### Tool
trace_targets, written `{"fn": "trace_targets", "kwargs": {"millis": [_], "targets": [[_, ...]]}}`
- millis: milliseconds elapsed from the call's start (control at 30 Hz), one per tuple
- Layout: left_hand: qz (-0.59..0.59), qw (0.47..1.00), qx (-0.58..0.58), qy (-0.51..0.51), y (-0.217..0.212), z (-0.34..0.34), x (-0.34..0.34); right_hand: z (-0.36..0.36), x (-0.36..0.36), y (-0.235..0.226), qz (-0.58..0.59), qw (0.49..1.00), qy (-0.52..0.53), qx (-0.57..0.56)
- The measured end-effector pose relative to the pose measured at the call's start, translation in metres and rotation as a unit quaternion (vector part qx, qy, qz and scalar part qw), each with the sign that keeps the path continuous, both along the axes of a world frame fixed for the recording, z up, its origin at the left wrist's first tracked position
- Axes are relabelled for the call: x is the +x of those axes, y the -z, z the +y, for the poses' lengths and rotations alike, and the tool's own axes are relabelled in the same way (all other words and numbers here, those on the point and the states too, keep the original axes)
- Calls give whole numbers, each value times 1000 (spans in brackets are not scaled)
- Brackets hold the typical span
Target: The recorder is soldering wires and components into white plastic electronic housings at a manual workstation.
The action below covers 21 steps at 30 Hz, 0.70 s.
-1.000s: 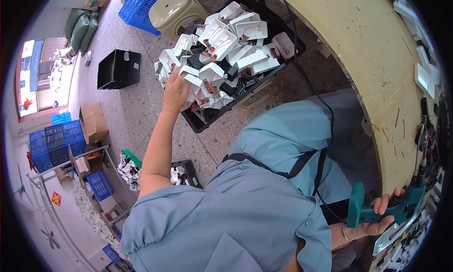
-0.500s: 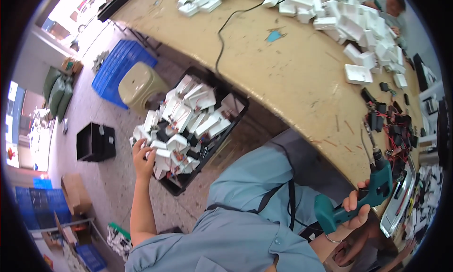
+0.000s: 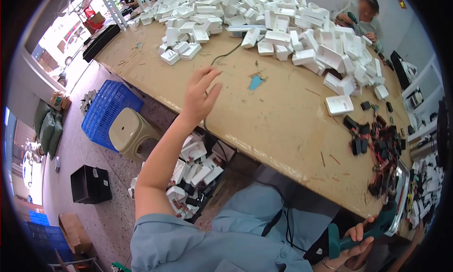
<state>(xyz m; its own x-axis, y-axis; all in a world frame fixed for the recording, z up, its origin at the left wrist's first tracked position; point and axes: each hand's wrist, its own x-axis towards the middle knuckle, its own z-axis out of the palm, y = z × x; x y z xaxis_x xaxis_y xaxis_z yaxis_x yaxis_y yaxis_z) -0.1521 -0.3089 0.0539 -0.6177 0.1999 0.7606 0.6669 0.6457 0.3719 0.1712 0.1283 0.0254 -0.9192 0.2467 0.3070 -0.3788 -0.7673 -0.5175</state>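
Observation:
My left hand (image 3: pixel 200 96) is raised over the table's near edge, its fingers apart and nothing in them. It is nearest to a black cord (image 3: pixel 225 55) that crosses the tabletop toward the white plastic cases. At the lower right, my right hand (image 3: pixel 357 240) is wrapped round the handle of a green pistol-grip soldering gun (image 3: pixel 388 221). The gun's tip is hard to make out against the dark parts beyond it. Below my left forearm, a black crate of white cases with wires (image 3: pixel 196 166) stands on the floor, partly hidden by the arm.
A big heap of white plastic cases (image 3: pixel 278 24) covers the table's (image 3: pixel 278 116) far side. Small black parts with red wires (image 3: pixel 377 144) lie at the right. A beige stool (image 3: pixel 125 126), blue crate (image 3: pixel 111 109) and black bin (image 3: pixel 91 185) stand left. Another person (image 3: pixel 365 20) sits opposite.
My left hand has left the crate of cases and risen, moving right and away from me over the table. The view has tilted up. My right hand keeps hold of the soldering gun.

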Motion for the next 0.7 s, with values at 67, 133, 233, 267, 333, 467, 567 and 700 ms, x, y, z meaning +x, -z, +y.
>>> {"fn": "trace_targets", "kwargs": {"millis": [67,133,233,267,333,467,567,700], "targets": [[28,996,-30,-85,5,-16,-49,0,-4,-4,-21,999,25,-15],[56,984,-57,-161,12,-37,-98,-8,-17,-14,-50,997,45,-27],[-140,885,-12,-444,13,-103,-149,-11,-42,-10,-21,999,-31,-26],[-198,852,32,-484,10,-129,-161,-5,-47,-5,-60,997,-10,-49],[-214,861,102,-450,15,-182,-205,26,-121,-10,176,916,-340,118],[-178,885,125,-412,9,-212,-261,36,-104,-1,1,989,-143,42],[-147,903,140,-379,35,-274,-292,3,-103,-15,-70,996,-54,10],[-194,900,205,-332,62,-323,-335,-6,-126,-14,-60,994,81,-49]]}}
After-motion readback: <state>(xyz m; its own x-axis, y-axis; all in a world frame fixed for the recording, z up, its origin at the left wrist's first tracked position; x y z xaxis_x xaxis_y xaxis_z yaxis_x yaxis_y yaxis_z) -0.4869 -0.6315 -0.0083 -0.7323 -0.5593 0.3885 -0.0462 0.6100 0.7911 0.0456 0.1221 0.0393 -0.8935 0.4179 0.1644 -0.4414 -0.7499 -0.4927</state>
